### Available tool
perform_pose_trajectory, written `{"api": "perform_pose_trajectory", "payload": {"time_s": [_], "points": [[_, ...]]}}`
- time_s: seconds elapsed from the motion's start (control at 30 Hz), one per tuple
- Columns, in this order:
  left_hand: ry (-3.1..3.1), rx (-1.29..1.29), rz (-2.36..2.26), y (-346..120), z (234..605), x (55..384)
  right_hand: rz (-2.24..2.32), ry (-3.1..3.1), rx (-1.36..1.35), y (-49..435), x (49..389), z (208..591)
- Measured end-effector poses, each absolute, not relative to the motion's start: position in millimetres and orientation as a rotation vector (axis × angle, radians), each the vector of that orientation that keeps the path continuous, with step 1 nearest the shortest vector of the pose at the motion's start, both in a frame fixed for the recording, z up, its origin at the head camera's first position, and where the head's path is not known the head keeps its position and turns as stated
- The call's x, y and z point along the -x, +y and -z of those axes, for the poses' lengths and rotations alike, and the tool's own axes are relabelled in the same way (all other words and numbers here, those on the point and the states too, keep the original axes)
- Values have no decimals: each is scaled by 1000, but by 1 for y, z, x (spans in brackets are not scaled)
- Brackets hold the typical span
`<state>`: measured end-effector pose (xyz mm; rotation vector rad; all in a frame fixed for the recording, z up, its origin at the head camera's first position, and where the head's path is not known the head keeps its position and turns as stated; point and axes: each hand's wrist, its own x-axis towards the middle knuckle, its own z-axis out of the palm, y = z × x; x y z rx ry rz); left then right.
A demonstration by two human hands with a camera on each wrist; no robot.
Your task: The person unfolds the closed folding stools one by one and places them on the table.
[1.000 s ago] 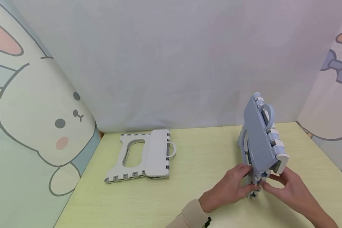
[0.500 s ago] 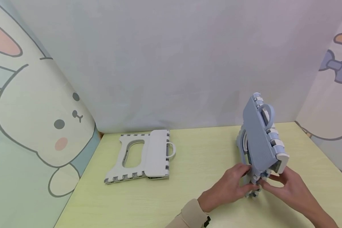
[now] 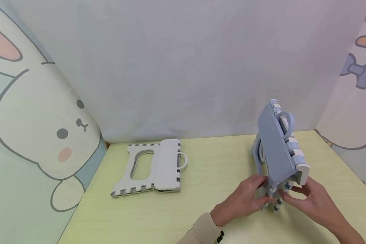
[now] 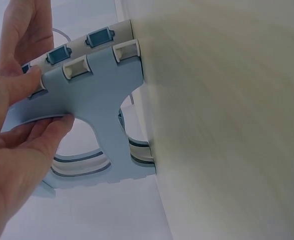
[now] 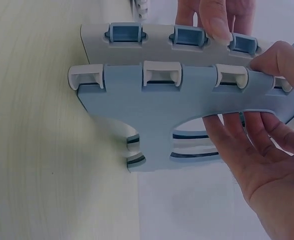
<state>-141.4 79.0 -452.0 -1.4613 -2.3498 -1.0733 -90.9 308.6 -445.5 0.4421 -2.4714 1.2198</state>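
Note:
A blue-and-white folding step stool point(image 3: 275, 145), partly unfolded, stands at the right of the table with its ribbed top tilted and a loop handle on its edge. My left hand point(image 3: 244, 200) grips its left leg panel near the hinges; in the left wrist view the thumb lies over the edge of the blue panel point(image 4: 104, 95) and the fingers pass into its cutout. On the other side, my right hand point(image 3: 311, 203) holds the right leg panel the same way, thumb on the edge, fingers in the cutout point(image 5: 197, 142). A narrow gap separates the two panels.
A white folding step stool point(image 3: 167, 166) lies folded flat on the pale yellow table point(image 3: 152, 217) to the left. Behind stands a plain white backdrop point(image 3: 183, 67), and side panels with cartoon animals point(image 3: 39, 128) flank the table.
The gap between the blue stool's two leg panels has widened slightly at the hinged near edge, and its top has tilted a little. Both hands keep their grip. The white stool is unmoved.

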Motion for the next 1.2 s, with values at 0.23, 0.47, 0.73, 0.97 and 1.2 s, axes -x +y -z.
{"api": "perform_pose_trajectory", "payload": {"time_s": [0.23,0.47,0.73,0.97,1.2], "points": [[-2357,1453,1099,78,451,141,-1204,-2508,-392,312,92,445],[-2398,1457,1141,76,450,142,-1183,-2564,-315,317,93,447],[-2371,1462,1104,75,449,145,-1188,-2595,-278,322,92,448],[-2385,1462,1107,74,451,146,-1196,-2608,-251,326,92,448],[-2377,1443,1093,76,450,146,-1208,-2592,-238,328,91,449]]}}
